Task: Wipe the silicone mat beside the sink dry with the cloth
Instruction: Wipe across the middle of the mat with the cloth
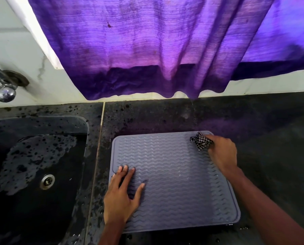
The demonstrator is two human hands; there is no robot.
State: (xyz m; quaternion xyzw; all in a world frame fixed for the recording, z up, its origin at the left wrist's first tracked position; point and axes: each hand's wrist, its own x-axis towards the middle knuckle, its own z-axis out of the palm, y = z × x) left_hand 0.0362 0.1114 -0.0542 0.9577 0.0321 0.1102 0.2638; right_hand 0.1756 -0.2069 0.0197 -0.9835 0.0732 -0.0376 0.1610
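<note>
Our right hand (222, 152) is clenched round the bunched checked cloth (200, 143), pressing it onto the far corner of the silicone mat (174, 191). The mat lies on the dark worktop (253, 121), with the sink (41, 124) just beyond our left hand (122, 193). That hand lies flat with fingers spread, grasping nothing, and pins the mat's near-left part. To wipe well, we judge we should press firmly with the flat hand so the mat cannot slide. Then we draw the cloth toward us along the wavy ridges in overlapping passes, through the droplets (184, 175) glinting between our hands.
</note>
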